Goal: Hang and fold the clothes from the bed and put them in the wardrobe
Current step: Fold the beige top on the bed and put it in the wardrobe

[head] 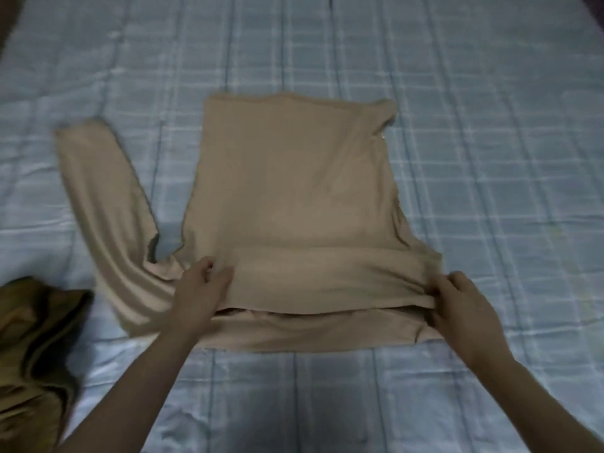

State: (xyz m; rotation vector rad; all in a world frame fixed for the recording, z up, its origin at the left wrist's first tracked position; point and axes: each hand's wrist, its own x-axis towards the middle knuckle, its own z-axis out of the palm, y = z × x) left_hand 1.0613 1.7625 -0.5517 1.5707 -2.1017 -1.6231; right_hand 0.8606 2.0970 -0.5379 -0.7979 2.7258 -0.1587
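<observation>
Beige top (294, 178): spread flat on the blue checked bed (490, 125) at frame centre, near edge folded back over itself, one sleeve (98, 204) trailing to the left. Left hand (199, 289) and right hand (464, 308): fingers pinching the fold at its left and right ends. Brown garment (32, 348): crumpled, lower left corner of frame
</observation>
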